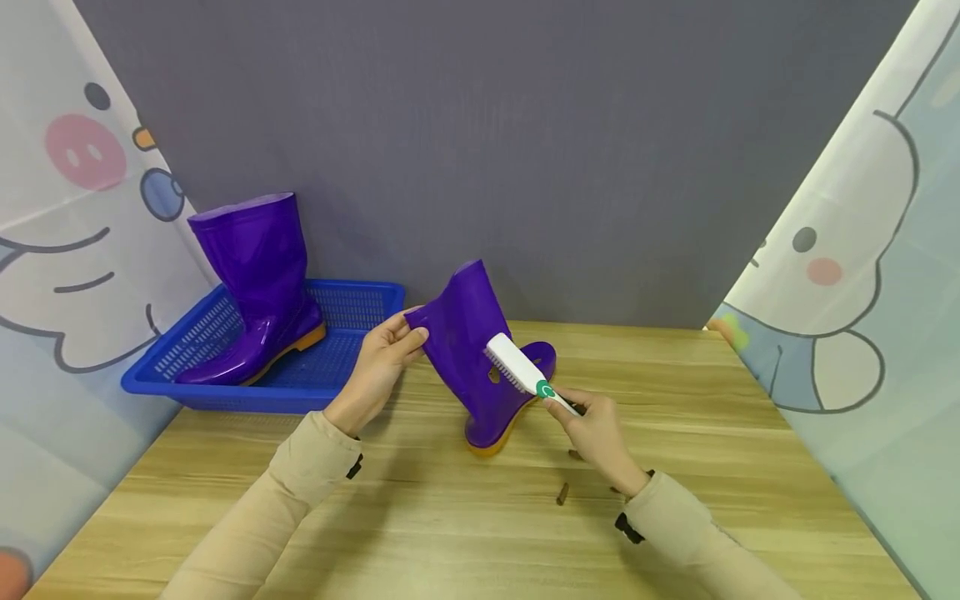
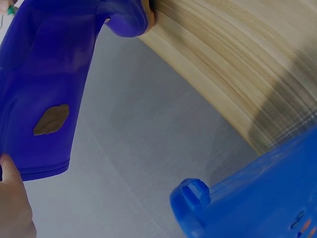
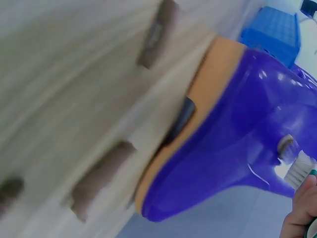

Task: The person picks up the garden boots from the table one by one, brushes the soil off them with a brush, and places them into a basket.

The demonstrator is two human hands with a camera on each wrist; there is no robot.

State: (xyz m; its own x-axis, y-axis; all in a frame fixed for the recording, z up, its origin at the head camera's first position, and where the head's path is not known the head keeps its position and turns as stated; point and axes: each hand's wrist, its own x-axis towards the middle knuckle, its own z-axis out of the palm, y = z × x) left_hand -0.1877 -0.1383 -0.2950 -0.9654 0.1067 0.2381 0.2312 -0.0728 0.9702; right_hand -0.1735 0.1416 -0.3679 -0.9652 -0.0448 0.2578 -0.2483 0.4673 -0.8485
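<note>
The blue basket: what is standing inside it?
One purple boot stands upright inside the blue basket. The basket floor directly beneath its sole is covered.

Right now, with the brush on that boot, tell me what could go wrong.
The left hand only pinches the boot by its top rim, so brush pressure may tip or twist it on its orange sole. A brown patch sits on the shaft's other side and could be missed. Brown bits on the table near the right hand may scatter.
</note>
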